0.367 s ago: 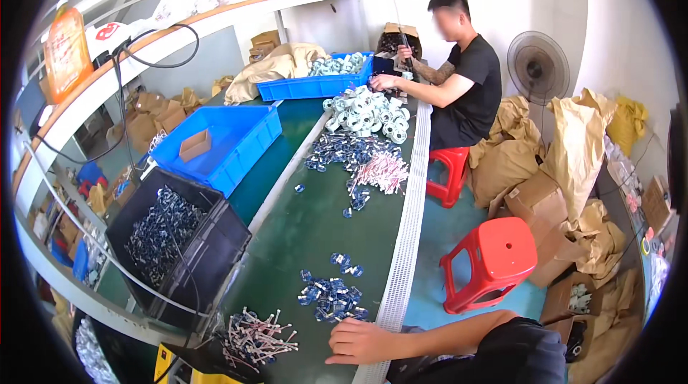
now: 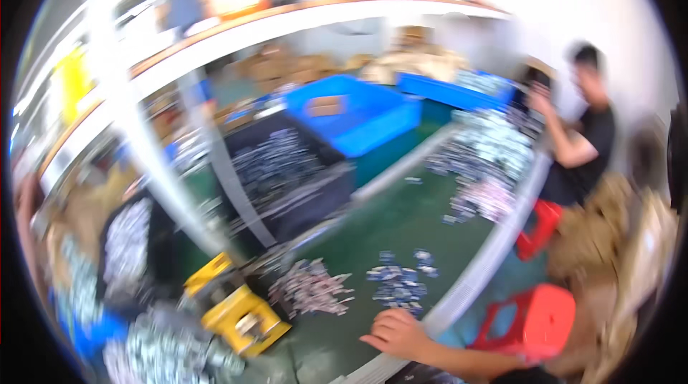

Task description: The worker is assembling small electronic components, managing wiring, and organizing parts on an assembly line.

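My right hand (image 2: 398, 334) rests at the near right edge of the green conveyor belt (image 2: 358, 237). Its fingers are loosely bent, the thumb apart, with nothing visible in them. Just beyond it lies a pile of small blue parts (image 2: 398, 287), perhaps coiled wires or little boards; blur hides the detail. A heap of pinkish-white short cables (image 2: 315, 287) lies to the left of that pile. My left hand is outside the picture.
A yellow device (image 2: 247, 316) stands at the near left. A black crate (image 2: 315, 208) of parts and a blue tub (image 2: 376, 126) line the belt's far-left side. Another person (image 2: 591, 133) sits beyond larger heaps (image 2: 494, 144). A red stool (image 2: 548, 319) stands at right.
The view has swung left, so everything sits further right and is blurred; the yellow device and left-hand bags show more. My right hand stays by the blue pile. The other person's forearm is raised.
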A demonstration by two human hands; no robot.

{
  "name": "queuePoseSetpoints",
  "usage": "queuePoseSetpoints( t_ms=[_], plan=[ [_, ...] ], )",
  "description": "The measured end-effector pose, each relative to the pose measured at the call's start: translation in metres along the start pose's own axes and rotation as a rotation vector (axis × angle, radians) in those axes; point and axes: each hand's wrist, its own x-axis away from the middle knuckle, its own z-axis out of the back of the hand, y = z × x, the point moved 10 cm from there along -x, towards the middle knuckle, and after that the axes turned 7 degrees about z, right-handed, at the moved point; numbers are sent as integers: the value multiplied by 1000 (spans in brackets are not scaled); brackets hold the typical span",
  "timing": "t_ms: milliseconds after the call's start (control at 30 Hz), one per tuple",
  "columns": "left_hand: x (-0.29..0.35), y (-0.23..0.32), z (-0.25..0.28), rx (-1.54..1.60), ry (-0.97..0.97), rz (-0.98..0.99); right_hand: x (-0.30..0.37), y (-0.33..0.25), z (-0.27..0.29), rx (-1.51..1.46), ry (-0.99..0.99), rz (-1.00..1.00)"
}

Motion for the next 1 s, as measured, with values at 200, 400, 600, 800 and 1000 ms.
queuePoseSetpoints(
  t_ms=[200, 400, 600, 800, 1000],
  plan=[
    [189, 62, -1, 368, -308, 221, 20, 9, 7, -65, 19, -153],
    [317, 87, 40, 472, -466, 26, -1, -23, 3, -158, -101, -38],
    [342, 156, 46, 514, -563, -348, 4, -19, 4, -135, -84, -38],
    [342, 177, 60, 477, -554, -525, 2, -18, 2, -111, -111, -53],
    [336, 183, 53, 354, -622, -503, 1, -16, 1, -122, -134, -94]
  ],
)
